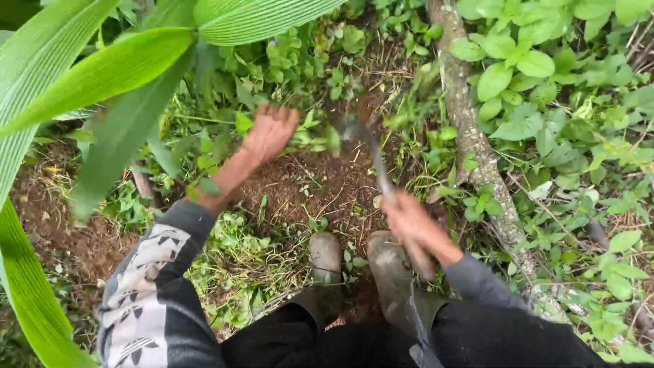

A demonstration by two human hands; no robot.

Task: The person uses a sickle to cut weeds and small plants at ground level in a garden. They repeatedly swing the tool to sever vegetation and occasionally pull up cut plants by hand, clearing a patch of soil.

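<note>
My left hand (270,133) reaches forward into low green weeds (310,140), its fingers closed on a tuft of them. My right hand (412,221) grips the handle of a long curved blade (371,146), blurred with motion, whose tip lies near the weeds by the left hand. Between the hands the soil (313,187) is bare and brown. My two muddy rubber boots (354,262) stand just below that patch.
A thin mossy tree trunk (477,146) runs diagonally down the right side, close to the blade. Broad long leaves (88,88) overhang the left. Dense leafy undergrowth (579,136) covers the right, and cut weeds (238,266) lie beside the left boot.
</note>
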